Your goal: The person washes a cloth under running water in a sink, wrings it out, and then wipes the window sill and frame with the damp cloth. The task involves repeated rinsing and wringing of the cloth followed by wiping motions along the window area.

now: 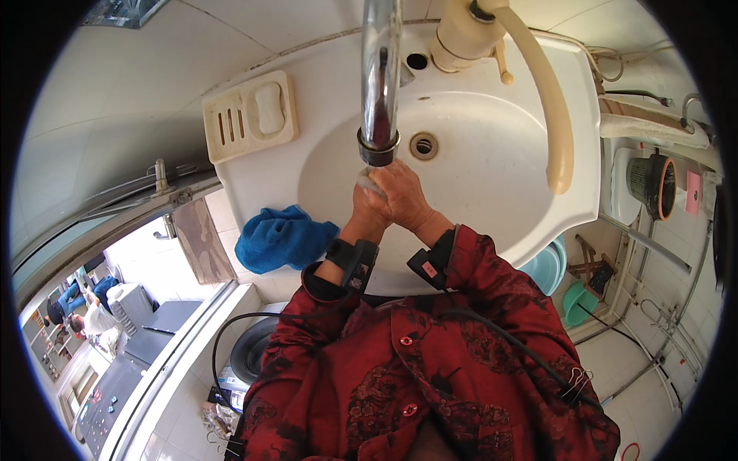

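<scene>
My left hand (367,208) and my right hand (406,195) are pressed together over the near left part of the white washbasin (484,167). A small piece of grey cloth (371,182) shows between my fingers; most of it is hidden in the grip. Directly above my hands, the chrome spout (379,80) ends in a dark collar, and I cannot see whether water runs from it. Beyond them lies the drain (424,146). A blue towel (282,239) hangs over the basin's left front edge, near my left forearm.
A soap dish (214,151) holding a white soap bar (269,109) sits on the left ledge. A cream water tap (464,43) curves its long spout (559,132) over the basin's right side. Below right are a blue basin (545,268) and a green container (578,302). Another person (95,322) is beyond the window.
</scene>
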Action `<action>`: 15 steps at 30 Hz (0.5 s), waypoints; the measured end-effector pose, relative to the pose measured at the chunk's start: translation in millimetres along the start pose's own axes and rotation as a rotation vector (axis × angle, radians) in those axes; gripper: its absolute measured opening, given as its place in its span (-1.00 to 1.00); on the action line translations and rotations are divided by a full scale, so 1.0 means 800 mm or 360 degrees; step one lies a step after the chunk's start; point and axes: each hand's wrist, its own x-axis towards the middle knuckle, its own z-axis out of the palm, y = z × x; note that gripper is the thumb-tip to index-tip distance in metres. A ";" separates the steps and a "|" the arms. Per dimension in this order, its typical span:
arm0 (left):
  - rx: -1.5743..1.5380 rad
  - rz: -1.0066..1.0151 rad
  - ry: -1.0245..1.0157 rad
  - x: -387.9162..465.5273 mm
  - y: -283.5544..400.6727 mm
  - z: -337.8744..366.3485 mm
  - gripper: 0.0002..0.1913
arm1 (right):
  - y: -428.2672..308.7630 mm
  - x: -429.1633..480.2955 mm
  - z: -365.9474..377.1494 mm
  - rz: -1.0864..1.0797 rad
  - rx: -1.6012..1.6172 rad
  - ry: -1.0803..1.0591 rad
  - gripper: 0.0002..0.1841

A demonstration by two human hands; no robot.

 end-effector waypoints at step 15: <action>0.0484 0.0133 0.0601 0.010 -0.003 0.010 -0.77 | 0.021 -0.009 0.027 0.0825 0.0124 0.0200 -0.72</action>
